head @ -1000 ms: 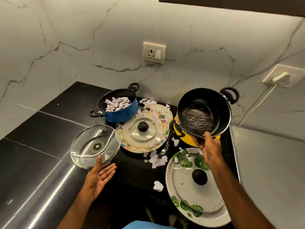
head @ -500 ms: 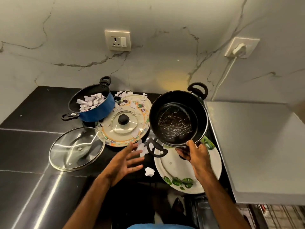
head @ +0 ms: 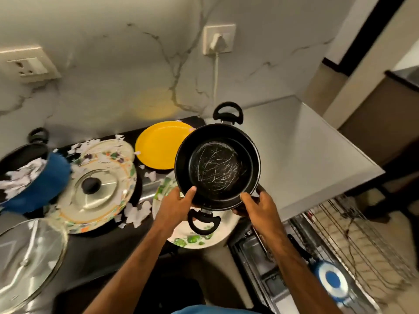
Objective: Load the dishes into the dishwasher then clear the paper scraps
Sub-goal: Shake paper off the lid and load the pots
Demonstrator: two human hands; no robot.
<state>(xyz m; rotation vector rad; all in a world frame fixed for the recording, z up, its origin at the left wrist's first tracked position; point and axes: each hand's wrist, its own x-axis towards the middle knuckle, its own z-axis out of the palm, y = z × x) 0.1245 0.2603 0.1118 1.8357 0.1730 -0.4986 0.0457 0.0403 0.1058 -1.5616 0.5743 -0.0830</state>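
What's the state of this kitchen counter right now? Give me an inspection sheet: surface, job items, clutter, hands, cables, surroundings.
Surface: black countertop, strewn with paper scraps.
Job's things: black pot, empty, scratched inside, held above a leaf-pattern plate; blue pot full of scraps; yellow plate; steel lid on a patterned plate; glass lid.
Clutter: nothing seen beyond the scraps.
Hands: left hand and right hand both grip the black pot's rim.
Cables: white cord hangs from a wall plug.
Surroundings: marble wall; wire dishwasher rack lower right, holding a blurred blue item.
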